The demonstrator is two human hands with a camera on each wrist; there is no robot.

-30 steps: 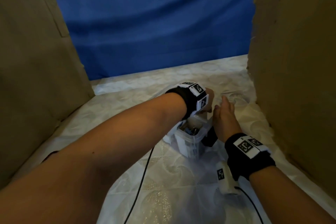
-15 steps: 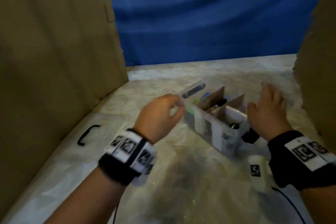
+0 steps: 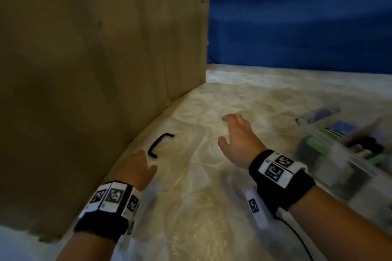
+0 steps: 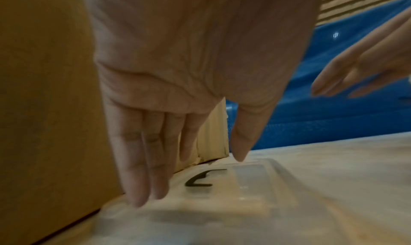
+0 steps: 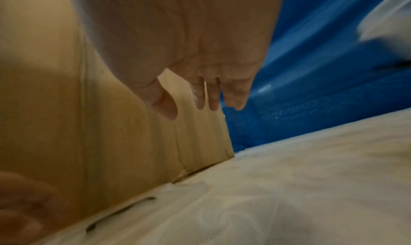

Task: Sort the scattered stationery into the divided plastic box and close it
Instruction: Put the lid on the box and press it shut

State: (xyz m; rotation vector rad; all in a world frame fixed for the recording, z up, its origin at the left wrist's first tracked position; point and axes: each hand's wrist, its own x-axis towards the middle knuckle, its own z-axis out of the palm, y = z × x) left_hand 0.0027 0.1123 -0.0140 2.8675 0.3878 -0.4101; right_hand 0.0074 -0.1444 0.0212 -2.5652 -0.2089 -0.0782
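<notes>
The clear plastic lid [image 3: 182, 144] with its black handle [image 3: 160, 144] lies flat on the table beside the left cardboard wall. My left hand [image 3: 135, 167] reaches down at the lid's near corner with its fingers straight; the left wrist view shows the fingertips [image 4: 138, 201] at the lid's [image 4: 255, 183] edge, and I cannot tell whether they touch it. My right hand [image 3: 237, 140] hovers open and empty above the table, just right of the lid. The divided plastic box [image 3: 331, 167], blurred, stands uncovered at the far right with pens and other stationery in its compartments.
A tall cardboard wall [image 3: 95, 70] stands close along the left, against the lid's far side. A blue backdrop [image 3: 297, 17] closes the back. A pale patterned cloth [image 3: 191, 218] covers the table. A black cable [image 3: 301, 239] trails from my right wrist.
The view has swung left, away from the box. Both hands have left the box and moved left to the lid. My left hand's fingers have uncurled.
</notes>
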